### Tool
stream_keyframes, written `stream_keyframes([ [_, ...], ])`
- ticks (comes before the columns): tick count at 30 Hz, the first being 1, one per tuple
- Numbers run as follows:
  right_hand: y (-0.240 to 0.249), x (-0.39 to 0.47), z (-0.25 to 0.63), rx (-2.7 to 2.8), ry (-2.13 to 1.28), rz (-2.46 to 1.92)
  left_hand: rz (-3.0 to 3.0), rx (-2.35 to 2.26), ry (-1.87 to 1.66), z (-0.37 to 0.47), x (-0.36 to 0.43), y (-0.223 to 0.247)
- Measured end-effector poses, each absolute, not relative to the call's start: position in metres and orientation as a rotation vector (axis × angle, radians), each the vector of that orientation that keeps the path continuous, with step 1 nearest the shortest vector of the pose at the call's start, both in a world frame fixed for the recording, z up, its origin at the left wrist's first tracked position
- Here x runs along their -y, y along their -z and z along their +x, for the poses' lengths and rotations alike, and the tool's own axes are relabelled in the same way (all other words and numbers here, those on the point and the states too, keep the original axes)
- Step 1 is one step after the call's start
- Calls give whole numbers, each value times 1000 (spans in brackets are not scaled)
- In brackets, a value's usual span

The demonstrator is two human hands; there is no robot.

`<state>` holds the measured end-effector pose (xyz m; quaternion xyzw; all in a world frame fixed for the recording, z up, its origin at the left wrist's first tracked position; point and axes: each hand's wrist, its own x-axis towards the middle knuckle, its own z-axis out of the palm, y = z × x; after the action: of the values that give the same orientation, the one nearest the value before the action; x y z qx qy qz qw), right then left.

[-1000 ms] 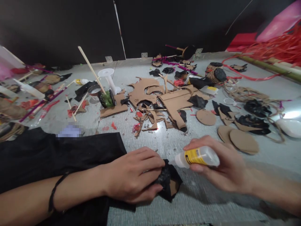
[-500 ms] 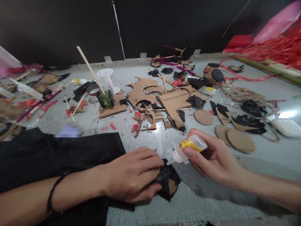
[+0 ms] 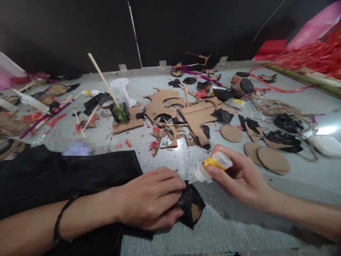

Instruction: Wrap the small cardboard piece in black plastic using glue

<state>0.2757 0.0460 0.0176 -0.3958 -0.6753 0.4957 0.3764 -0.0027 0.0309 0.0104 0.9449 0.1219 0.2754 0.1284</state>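
Observation:
My left hand (image 3: 154, 199) curls its fingers over a black-covered cardboard piece (image 3: 196, 212) and holds it against the table. Bare brown cardboard shows at the piece's lower right, while its left part is hidden under my fingers. In my right hand (image 3: 239, 177) is a small white glue bottle (image 3: 217, 160) with a yellow label. It is tilted down to the left, its nozzle at the piece's upper edge close to my left fingertips. Whether glue is flowing I cannot tell. A black sheet (image 3: 106, 167) spreads under my left forearm.
Cut cardboard scraps (image 3: 165, 101) lie ahead in the middle. Cardboard discs (image 3: 273, 160) are at the right, near a twine-wrapped drum shape (image 3: 242, 83). A green spool with a stick (image 3: 121, 113) stands at the left. Red plastic strips (image 3: 314, 53) heap up at the far right.
The glue bottle has shifted slightly left, its nozzle moving along the piece's upper edge toward my left fingertips. My left hand stays in place on the piece.

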Motion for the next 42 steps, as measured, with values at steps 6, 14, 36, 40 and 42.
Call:
stream_keyframes([
  [6,-15,-48,276,1583,-1374,-992,2752,-341,-795,-3,-32,-11],
  [14,-19,-64,288,1315,-1513,-925,2740,-350,-793,-2,-32,-12],
  [36,-7,-123,325,1503,-764,-1244,2749,-354,-838,-1,-31,-12],
  [40,8,-129,328,1578,-815,-1235,2761,-367,-840,-1,-30,-12],
  [42,13,-131,328,1597,-851,-1232,2765,-370,-831,-2,-30,-12],
])
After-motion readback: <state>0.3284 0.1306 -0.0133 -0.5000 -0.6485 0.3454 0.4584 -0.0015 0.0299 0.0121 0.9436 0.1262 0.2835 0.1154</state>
